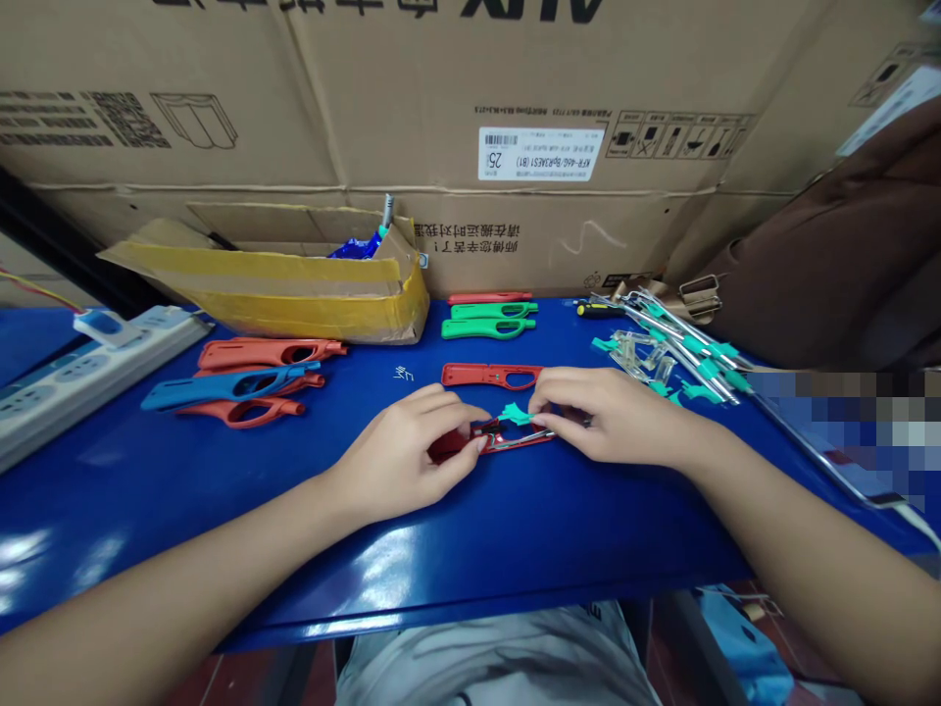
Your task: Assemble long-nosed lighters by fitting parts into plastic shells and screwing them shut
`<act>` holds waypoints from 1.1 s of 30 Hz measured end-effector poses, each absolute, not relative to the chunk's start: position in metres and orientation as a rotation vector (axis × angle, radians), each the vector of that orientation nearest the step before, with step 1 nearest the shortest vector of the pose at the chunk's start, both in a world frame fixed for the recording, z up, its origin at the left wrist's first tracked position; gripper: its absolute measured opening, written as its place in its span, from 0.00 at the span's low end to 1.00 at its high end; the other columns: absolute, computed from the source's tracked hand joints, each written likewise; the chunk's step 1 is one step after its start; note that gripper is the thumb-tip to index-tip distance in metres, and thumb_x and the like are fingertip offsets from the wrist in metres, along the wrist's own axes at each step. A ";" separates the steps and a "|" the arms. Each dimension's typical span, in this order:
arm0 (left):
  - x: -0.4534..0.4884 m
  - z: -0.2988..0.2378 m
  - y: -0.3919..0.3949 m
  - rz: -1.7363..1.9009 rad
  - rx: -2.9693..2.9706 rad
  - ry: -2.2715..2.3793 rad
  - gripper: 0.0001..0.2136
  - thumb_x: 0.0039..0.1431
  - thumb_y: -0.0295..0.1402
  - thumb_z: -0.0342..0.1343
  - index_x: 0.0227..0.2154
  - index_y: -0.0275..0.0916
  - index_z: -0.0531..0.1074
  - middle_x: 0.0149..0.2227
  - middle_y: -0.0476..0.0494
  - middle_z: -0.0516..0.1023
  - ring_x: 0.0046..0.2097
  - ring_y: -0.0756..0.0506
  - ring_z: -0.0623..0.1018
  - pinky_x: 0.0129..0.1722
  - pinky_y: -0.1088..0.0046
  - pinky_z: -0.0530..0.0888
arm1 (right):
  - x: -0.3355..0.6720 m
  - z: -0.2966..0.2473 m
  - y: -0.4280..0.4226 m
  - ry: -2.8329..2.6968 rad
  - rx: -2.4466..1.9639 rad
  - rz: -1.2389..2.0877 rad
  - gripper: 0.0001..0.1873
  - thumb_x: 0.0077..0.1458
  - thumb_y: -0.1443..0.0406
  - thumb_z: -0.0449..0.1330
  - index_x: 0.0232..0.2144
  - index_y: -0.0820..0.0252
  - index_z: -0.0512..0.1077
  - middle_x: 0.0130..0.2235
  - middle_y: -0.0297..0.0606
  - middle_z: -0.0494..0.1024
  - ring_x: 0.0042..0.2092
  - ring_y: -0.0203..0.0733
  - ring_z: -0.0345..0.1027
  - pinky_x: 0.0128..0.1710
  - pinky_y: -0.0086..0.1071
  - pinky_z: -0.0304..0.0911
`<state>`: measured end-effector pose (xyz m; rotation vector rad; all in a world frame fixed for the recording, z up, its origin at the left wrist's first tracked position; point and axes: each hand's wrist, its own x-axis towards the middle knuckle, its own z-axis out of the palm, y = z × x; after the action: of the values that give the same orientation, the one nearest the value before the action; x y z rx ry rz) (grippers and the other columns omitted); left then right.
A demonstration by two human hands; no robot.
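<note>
My left hand [416, 446] holds the left end of a red lighter shell half [507, 443] between thumb and fingers, low over the blue table. A metal tube and a dark part lie in this shell. My right hand [607, 417] is closed in a pinch on a small teal-green trigger piece [517, 415] at the shell's upper edge. Part of the shell is hidden behind my fingers. Just beyond lies another red shell half [489, 375], flat on the table.
Red and green shells [489, 327] lie farther back. At left are red and blue shells [231, 387], a power strip [95, 378] and a taped cardboard box [316, 294]. Metal tubes with teal pieces [683, 343], clear parts [639, 353] and a yellow-black screwdriver [599, 310] lie at right.
</note>
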<state>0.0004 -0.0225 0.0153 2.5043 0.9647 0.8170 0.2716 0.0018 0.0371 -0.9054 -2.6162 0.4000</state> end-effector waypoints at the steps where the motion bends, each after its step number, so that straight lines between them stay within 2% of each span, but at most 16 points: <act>1: 0.000 0.015 -0.022 0.798 2.531 0.952 0.10 0.65 0.33 0.57 0.46 0.37 0.78 0.37 0.42 0.80 0.41 0.44 0.77 0.45 0.67 0.75 | 0.273 0.038 0.003 -2.654 -0.924 0.390 0.05 0.65 0.68 0.57 0.37 0.58 0.74 0.38 0.36 0.77 0.36 0.38 0.69 0.36 0.32 0.61; 4: 0.001 0.015 -0.022 0.750 2.563 0.940 0.13 0.64 0.34 0.58 0.49 0.37 0.77 0.44 0.40 0.80 0.46 0.42 0.76 0.49 0.64 0.74 | 0.275 0.039 0.003 -2.706 -0.928 0.398 0.05 0.64 0.67 0.57 0.37 0.58 0.73 0.38 0.36 0.77 0.35 0.38 0.69 0.35 0.32 0.60; 8: 0.001 0.014 -0.021 0.651 2.592 0.954 0.15 0.63 0.36 0.60 0.51 0.38 0.75 0.46 0.40 0.79 0.49 0.41 0.75 0.52 0.61 0.73 | 0.273 0.037 0.002 -2.737 -0.919 0.420 0.05 0.65 0.67 0.57 0.38 0.58 0.73 0.38 0.35 0.77 0.36 0.38 0.69 0.35 0.32 0.59; 21: 0.003 0.009 -0.021 0.637 2.505 0.959 0.12 0.66 0.33 0.57 0.50 0.37 0.76 0.44 0.40 0.77 0.48 0.42 0.76 0.50 0.63 0.75 | 0.267 0.027 0.004 -2.737 -0.873 0.459 0.06 0.66 0.68 0.56 0.37 0.58 0.72 0.38 0.36 0.77 0.37 0.39 0.70 0.37 0.31 0.61; 33: 0.004 0.013 -0.023 0.554 2.345 1.056 0.12 0.61 0.35 0.61 0.47 0.39 0.77 0.42 0.43 0.75 0.41 0.44 0.78 0.45 0.64 0.76 | 0.264 0.019 0.001 -2.708 -0.796 0.344 0.08 0.68 0.67 0.54 0.39 0.57 0.73 0.40 0.37 0.78 0.38 0.39 0.72 0.36 0.32 0.61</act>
<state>0.0039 -0.0227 0.0132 2.3448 1.0565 0.5543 0.2636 0.0006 0.0193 -0.7965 -2.7080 0.3436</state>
